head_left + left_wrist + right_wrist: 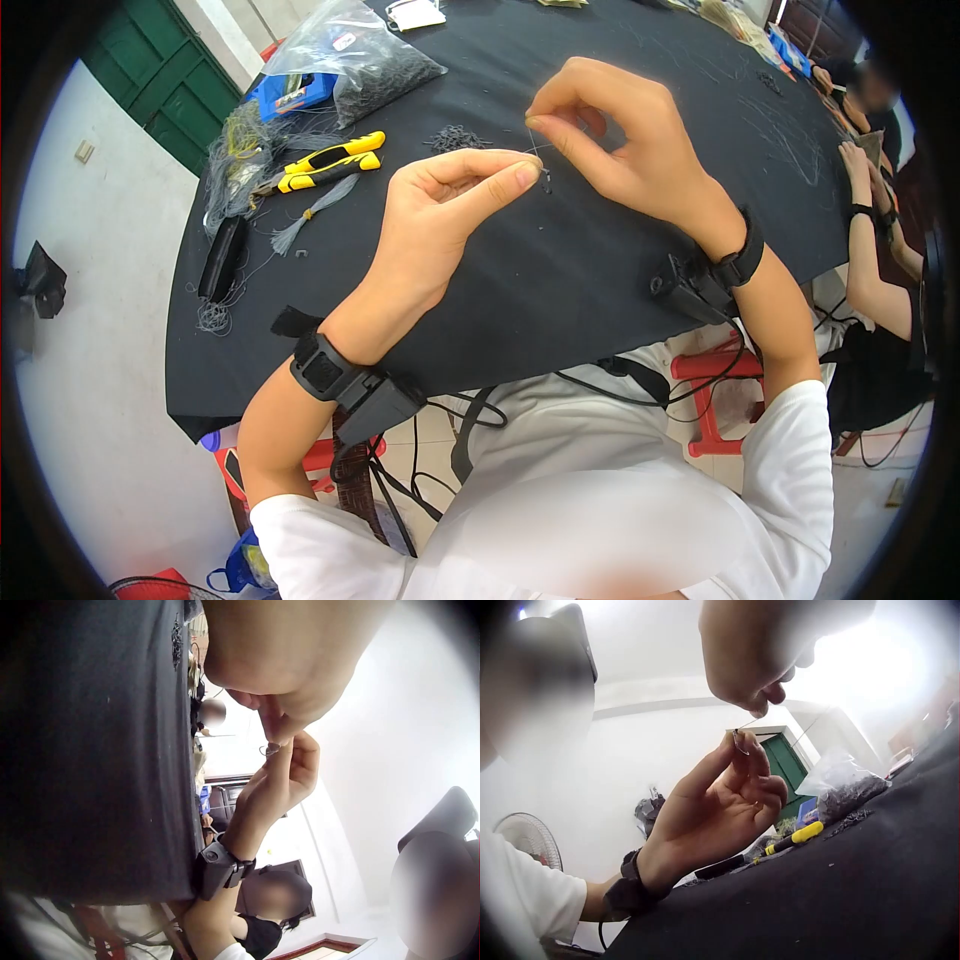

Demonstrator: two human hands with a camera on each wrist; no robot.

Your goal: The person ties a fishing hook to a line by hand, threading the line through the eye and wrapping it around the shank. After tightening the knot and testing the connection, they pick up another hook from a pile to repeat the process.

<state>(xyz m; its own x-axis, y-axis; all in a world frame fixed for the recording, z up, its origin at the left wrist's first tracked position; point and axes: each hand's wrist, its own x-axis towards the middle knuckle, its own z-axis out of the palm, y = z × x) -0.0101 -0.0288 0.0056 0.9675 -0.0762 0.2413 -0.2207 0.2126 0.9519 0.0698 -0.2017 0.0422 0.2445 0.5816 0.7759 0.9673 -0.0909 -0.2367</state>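
Note:
Thumb and forefinger of my left hand (pixel 430 205) pinch a small fish hook (pixel 741 745), its curved metal bend showing at the fingertips in the right wrist view. My right hand (pixel 640 135) is raised a little to the right and pinches a thin clear line (pixel 532 137) between thumb and forefinger. That line spans the short gap between both hands' fingertips. Both hands are held above the black-covered table (pixel 560 290). Just beyond the left hand lies a pile of small dark-grey pieces (pixel 457 138).
Yellow-and-black pliers (pixel 330 162) lie left, near a tied bundle of line (pixel 310 215), a tangle of line (pixel 235 160) and a black case-like object (pixel 222 260). A clear bag (pixel 385 75) of dark pieces stands behind. Another person (pixel 880 210) sits at the right edge.

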